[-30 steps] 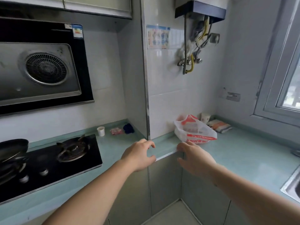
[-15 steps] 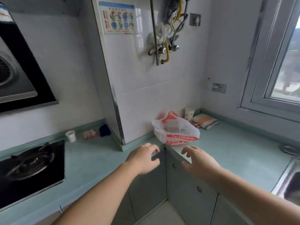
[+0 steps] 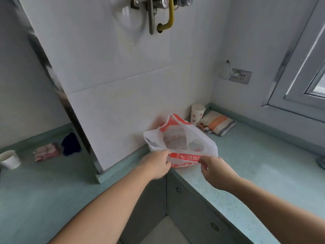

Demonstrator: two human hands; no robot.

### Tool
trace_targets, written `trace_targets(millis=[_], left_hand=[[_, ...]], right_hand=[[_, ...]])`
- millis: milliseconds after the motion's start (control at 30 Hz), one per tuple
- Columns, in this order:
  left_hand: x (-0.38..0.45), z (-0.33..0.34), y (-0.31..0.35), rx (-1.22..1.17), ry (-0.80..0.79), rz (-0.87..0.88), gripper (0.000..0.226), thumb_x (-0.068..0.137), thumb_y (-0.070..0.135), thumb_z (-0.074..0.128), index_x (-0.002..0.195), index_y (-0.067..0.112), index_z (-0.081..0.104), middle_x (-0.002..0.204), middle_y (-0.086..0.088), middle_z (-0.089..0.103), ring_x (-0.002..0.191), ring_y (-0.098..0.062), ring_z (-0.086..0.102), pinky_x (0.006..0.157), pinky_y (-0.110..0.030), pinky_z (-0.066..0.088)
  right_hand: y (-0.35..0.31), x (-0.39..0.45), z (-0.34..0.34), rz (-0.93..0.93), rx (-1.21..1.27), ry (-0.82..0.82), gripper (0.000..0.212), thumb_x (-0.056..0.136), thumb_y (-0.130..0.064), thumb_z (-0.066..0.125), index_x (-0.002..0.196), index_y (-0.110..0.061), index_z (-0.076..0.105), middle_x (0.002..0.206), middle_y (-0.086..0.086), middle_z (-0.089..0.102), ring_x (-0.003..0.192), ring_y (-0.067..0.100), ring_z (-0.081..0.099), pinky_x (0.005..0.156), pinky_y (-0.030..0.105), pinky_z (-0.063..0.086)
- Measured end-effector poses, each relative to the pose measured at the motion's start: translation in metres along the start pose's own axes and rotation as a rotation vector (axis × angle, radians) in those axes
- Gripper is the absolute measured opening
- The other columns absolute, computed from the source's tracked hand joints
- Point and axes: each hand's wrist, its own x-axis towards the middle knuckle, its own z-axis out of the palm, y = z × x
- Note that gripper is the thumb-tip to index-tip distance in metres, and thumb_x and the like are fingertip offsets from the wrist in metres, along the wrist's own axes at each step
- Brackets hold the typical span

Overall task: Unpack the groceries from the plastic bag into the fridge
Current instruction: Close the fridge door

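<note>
Head view: task barely begun. White-and-red thin plastic bag sits lower centre of frame on pale green stone worktop, against tiled wall, contents inside, nothing unpacked; fridge not in view. Left hand grip pinched on bag's near rim; right hand grip pinched on same rim, mouth spread between them. Versus half-second-earlier frame: both hands then hovered short of bag, holding nothing; camera now closer, stove out of frame.

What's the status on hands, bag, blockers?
Left hand and right hand each pinch the near rim of the bag. Bag on the counter, mouth open, contents unclear. Nothing taken out yet. No blockers; fridge not in view.
</note>
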Motion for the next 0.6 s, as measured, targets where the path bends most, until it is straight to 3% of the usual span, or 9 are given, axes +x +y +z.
trace_targets(millis=[133, 233, 300, 400, 533, 600], left_hand=[[0.065, 0.012, 0.003, 0.021, -0.076, 0.018, 0.034, 0.097, 0.019, 0.04, 0.131, 0.021, 0.047, 0.127, -0.004, 0.059, 0.106, -0.025, 0.059, 0.088, -0.044, 0.052], [0.11, 0.023, 0.005, 0.055, -0.108, 0.003, 0.047, 0.094, 0.006, 0.042, 0.139, 0.02, 0.042, 0.135, -0.007, 0.054, 0.114, -0.027, 0.056, 0.093, -0.044, 0.049], [0.139, 0.032, 0.0, 0.046, -0.145, -0.019, 0.053, 0.092, 0.003, 0.046, 0.141, 0.022, 0.041, 0.135, -0.007, 0.053, 0.115, -0.027, 0.056, 0.093, -0.043, 0.05], [0.176, 0.047, -0.014, 0.1, -0.188, -0.056, 0.044, 0.094, 0.008, 0.048, 0.136, 0.024, 0.045, 0.124, -0.006, 0.059, 0.105, -0.026, 0.06, 0.086, -0.04, 0.053], [0.203, 0.061, -0.036, 0.326, -0.318, -0.126, 0.025, 0.093, 0.011, 0.053, 0.118, 0.016, 0.057, 0.096, -0.003, 0.058, 0.082, -0.02, 0.056, 0.073, -0.032, 0.049], [0.21, 0.066, -0.048, 0.462, -0.401, -0.152, 0.02, 0.091, 0.011, 0.055, 0.109, 0.013, 0.062, 0.094, -0.002, 0.06, 0.084, -0.022, 0.058, 0.073, -0.034, 0.048]], right_hand=[[0.009, 0.069, 0.018, 0.02, 0.019, -0.023, 0.023, 0.098, -0.016, 0.048, 0.112, -0.026, 0.064, 0.104, -0.007, 0.069, 0.08, 0.007, 0.061, 0.075, 0.023, 0.054], [0.012, 0.119, 0.031, 0.009, 0.038, -0.073, 0.045, 0.093, -0.002, 0.047, 0.128, -0.029, 0.056, 0.121, -0.005, 0.064, 0.089, 0.008, 0.061, 0.067, 0.018, 0.049], [0.016, 0.15, 0.036, 0.016, 0.042, -0.112, 0.054, 0.091, 0.004, 0.045, 0.135, -0.027, 0.052, 0.13, -0.004, 0.059, 0.098, 0.013, 0.061, 0.069, 0.018, 0.047], [0.027, 0.191, 0.05, 0.037, 0.023, -0.183, 0.054, 0.09, 0.004, 0.044, 0.131, -0.03, 0.054, 0.131, -0.006, 0.058, 0.104, 0.015, 0.061, 0.077, 0.022, 0.051], [0.042, 0.228, 0.064, 0.007, -0.031, -0.331, 0.035, 0.095, -0.01, 0.05, 0.124, -0.028, 0.058, 0.127, -0.003, 0.058, 0.097, 0.016, 0.057, 0.068, 0.015, 0.045], [0.046, 0.239, 0.066, 0.0, -0.04, -0.399, 0.038, 0.093, -0.019, 0.057, 0.13, -0.024, 0.053, 0.134, 0.0, 0.054, 0.112, 0.02, 0.054, 0.088, 0.025, 0.049]])
